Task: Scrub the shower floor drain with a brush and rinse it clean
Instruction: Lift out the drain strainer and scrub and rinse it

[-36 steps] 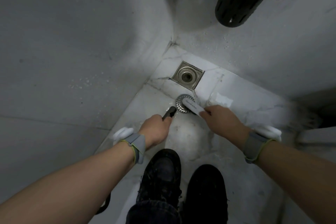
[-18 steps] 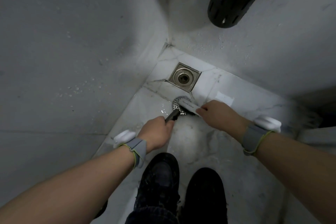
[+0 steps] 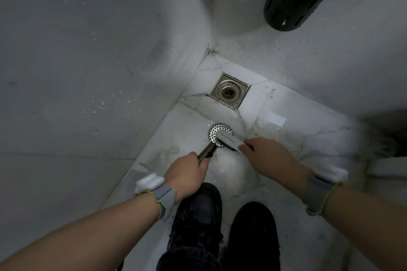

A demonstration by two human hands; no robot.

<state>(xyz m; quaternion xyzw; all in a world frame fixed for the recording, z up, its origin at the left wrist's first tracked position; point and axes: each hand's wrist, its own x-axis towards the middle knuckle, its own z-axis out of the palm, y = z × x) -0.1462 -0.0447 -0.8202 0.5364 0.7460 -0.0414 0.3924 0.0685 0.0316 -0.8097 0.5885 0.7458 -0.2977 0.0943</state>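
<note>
Head view shows your left hand (image 3: 187,174) has slid its dark metal handle (image 3: 207,151) up against the perforated drain cover (image 3: 214,136) lying mid-floor near the open drain (image 3: 229,91), while your right hand (image 3: 271,156) grips the brush (image 3: 229,138) on it, so scrubbing's still underway, no rinse yet.

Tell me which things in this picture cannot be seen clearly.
Head view:
- Brush bristles: hidden under its white back.
- Strainer handle end: inside the left hand.
- Open floor drain depth: too dark.
- Black slotted holder: cut off by the top edge.
- Right hand fingertips: blurred.
</note>
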